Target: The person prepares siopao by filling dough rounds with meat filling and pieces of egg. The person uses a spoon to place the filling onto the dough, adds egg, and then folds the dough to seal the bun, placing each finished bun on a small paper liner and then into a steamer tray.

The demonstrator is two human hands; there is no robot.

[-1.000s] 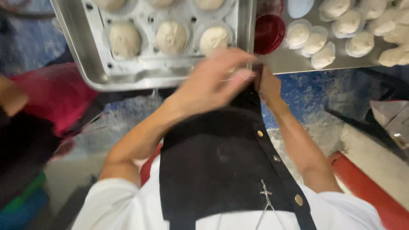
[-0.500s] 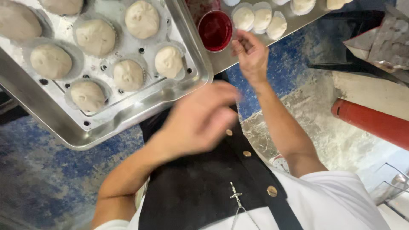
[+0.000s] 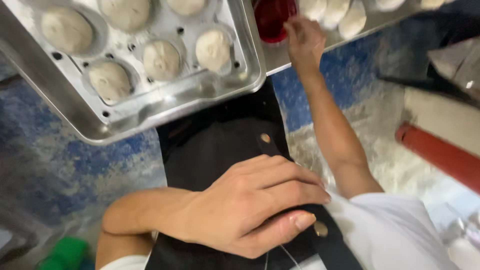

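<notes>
My left hand (image 3: 250, 205) lies flat on my black apron (image 3: 215, 145) at chest height, fingers loosely together, with nothing in it. My right hand (image 3: 305, 40) reaches up to the near edge of a flat metal tray (image 3: 282, 57), beside a red bowl (image 3: 272, 17) and pale dough pieces (image 3: 352, 20). Its fingers are curled and hidden from me. To the left, a metal tray with round cups (image 3: 150, 115) holds several dough balls (image 3: 212, 47).
Below the trays is a blue floor (image 3: 60, 165) dusted white with flour. A red pipe or bar (image 3: 440, 155) runs along the right side. Something green (image 3: 65, 252) sits at the lower left. A dark object (image 3: 450, 60) stands at the upper right.
My left hand has dropped from near the tray's edge down onto the apron. My right hand has stretched further up to the flat tray by the red bowl.
</notes>
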